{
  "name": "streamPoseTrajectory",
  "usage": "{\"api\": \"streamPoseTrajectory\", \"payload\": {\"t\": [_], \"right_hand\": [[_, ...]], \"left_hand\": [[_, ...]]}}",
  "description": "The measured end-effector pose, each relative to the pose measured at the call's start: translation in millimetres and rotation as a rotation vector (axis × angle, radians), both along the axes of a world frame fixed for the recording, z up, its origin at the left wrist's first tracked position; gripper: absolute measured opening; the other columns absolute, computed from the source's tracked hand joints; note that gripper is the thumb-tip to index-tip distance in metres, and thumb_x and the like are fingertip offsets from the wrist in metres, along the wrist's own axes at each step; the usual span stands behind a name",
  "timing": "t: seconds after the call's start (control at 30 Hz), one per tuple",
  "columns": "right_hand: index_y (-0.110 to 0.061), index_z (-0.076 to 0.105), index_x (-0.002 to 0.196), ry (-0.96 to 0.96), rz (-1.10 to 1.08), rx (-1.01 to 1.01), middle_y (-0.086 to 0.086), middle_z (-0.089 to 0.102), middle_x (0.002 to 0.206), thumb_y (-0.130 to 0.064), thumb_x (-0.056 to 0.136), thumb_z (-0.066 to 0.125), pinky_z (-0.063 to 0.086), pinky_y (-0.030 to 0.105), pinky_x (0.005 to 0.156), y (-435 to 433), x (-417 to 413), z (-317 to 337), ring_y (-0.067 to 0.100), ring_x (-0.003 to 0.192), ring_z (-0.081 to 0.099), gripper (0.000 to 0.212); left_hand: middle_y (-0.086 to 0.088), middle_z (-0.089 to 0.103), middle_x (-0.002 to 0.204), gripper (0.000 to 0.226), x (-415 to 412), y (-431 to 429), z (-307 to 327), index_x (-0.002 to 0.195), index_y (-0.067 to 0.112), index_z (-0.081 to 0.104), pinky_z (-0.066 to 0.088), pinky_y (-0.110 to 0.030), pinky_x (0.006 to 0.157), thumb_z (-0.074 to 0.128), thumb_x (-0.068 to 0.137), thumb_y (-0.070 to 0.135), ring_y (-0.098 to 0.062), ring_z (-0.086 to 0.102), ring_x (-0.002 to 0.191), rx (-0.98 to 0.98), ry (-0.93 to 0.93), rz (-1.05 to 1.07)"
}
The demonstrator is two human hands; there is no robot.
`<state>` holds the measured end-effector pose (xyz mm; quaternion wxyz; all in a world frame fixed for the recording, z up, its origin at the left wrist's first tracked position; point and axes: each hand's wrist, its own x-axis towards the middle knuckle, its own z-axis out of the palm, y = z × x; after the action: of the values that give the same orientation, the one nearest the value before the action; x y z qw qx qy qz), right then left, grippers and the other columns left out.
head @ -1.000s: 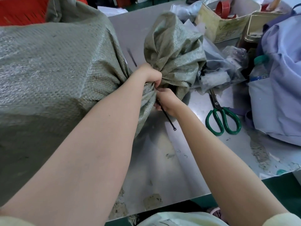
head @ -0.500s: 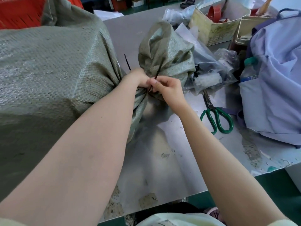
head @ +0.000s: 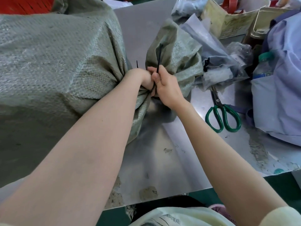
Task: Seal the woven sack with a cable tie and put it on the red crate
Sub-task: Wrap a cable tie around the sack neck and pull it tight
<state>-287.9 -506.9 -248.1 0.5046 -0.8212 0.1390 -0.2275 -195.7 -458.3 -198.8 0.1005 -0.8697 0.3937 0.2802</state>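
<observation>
On my feed I see a large grey-green woven plastic sack [head: 57, 62] lying on its side on a dull metal worktop [head: 154, 160]. It fills the left half of the view, and its mouth is gathered into a tight neck near the centre. The left hand [head: 140, 79] is clenched round that gathered neck, with the loose top of the sack fanning out beyond it. The right hand [head: 166, 88] sits just beside the left, touching it. Its thumb and curled fingers [head: 156, 78] pinch a thin black cable tie [head: 159, 57], whose free end rises against the sack's fanned top. A short black tip shows just above the left hand. A red plastic crate [head: 19, 5] sits behind the sack at the top left corner. To the right, green-handled scissors [head: 223, 116] lie on the worktop near a pale blue cloth bag [head: 285, 87] and clear plastic bags [head: 219, 62].
</observation>
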Motion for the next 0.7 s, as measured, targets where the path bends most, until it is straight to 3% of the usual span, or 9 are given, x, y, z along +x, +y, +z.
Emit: {"api": "streamPoseTrajectory", "payload": {"t": [0.1,0.27,0.33,0.4,0.43,0.5,0.57,0.63,0.7], "right_hand": [[-0.006,0.034,0.085,0.013,-0.078,0.056,0.011,0.057,0.135,-0.015,0.100,0.033,0.033,0.017,0.070,3.1,-0.4,-9.3,0.027,0.111,0.058,0.018],[-0.023,0.027,0.067,0.013,-0.171,0.140,0.017,0.066,0.091,-0.019,0.099,0.037,0.041,0.035,0.073,3.2,5.1,-17.3,0.032,0.086,0.058,0.034],[-0.026,0.022,0.064,0.028,-0.161,0.135,0.007,0.058,0.075,-0.019,0.098,0.039,0.035,0.031,0.067,2.5,6.2,-16.2,0.024,0.076,0.049,0.039],[-0.025,0.023,0.062,0.016,-0.173,0.164,0.008,0.056,0.076,-0.020,0.097,0.041,0.035,0.030,0.067,1.6,9.0,-17.8,0.028,0.077,0.050,0.040],[-0.024,0.024,0.061,0.007,-0.184,0.196,0.008,0.055,0.075,-0.021,0.097,0.043,0.035,0.029,0.066,0.9,10.2,-18.1,0.030,0.078,0.053,0.040],[-0.023,0.026,0.060,-0.015,-0.199,0.256,-0.001,0.047,0.065,-0.021,0.096,0.046,0.034,0.026,0.062,-1.2,13.0,-17.6,0.019,0.069,0.049,0.041],[-0.022,0.027,0.059,-0.020,-0.193,0.287,-0.007,0.040,0.060,-0.020,0.095,0.047,0.031,0.018,0.056,-2.1,14.8,-18.4,0.008,0.064,0.039,0.042],[-0.022,0.027,0.059,-0.004,-0.192,0.321,-0.006,0.044,0.060,-0.018,0.094,0.048,0.035,0.016,0.059,-3.5,15.3,-23.9,0.004,0.063,0.041,0.041],[-0.022,0.030,0.059,-0.017,-0.183,0.445,0.000,0.062,0.070,-0.017,0.093,0.048,0.049,0.030,0.076,-3.0,14.2,-34.6,0.009,0.078,0.061,0.039]], "left_hand": [[-0.014,0.056,0.099,0.011,-4.1,-1.4,-3.9,0.080,0.012,0.053,0.046,-0.035,0.078,0.063,0.075,0.009,-0.029,0.054,0.089,-0.026,0.014,0.001],[-0.007,0.056,0.085,0.035,-6.6,4.3,-3.2,0.097,0.018,0.056,0.044,-0.029,0.068,0.070,0.066,0.008,-0.026,0.054,0.079,-0.125,0.050,0.141],[-0.006,0.052,0.072,0.020,-6.1,6.5,-0.2,0.079,0.008,0.052,0.038,-0.026,0.054,0.069,0.069,0.010,-0.022,0.050,0.065,-0.152,0.025,0.207],[-0.005,0.049,0.070,0.021,-7.8,8.3,1.2,0.069,0.007,0.045,0.035,-0.027,0.049,0.066,0.074,0.008,-0.021,0.048,0.063,-0.224,0.003,0.253],[-0.008,0.053,0.080,0.016,-9.9,9.2,2.2,0.077,0.005,0.048,0.039,-0.028,0.055,0.064,0.074,0.006,-0.024,0.052,0.072,-0.276,0.021,0.274],[-0.014,0.052,0.119,0.050,-8.3,11.3,-0.2,0.119,0.006,0.043,0.044,-0.030,0.078,0.061,0.074,-0.002,-0.027,0.052,0.106,-0.448,0.092,0.339],[-0.013,0.040,0.131,0.067,-11.3,13.1,1.5,0.133,0.012,0.030,0.039,-0.027,0.081,0.055,0.074,-0.006,-0.025,0.047,0.113,-0.577,0.127,0.401],[-0.008,0.045,0.113,0.049,-12.5,12.1,2.8,0.116,0.015,0.041,0.040,-0.027,0.072,0.047,0.074,-0.009,-0.021,0.050,0.097,-0.736,0.213,0.489],[-0.002,0.046,0.094,0.033,-14.5,9.7,6.3,0.091,0.018,0.044,0.039,-0.027,0.066,0.041,0.073,-0.010,-0.024,0.053,0.091,-0.860,0.265,0.639]]}}
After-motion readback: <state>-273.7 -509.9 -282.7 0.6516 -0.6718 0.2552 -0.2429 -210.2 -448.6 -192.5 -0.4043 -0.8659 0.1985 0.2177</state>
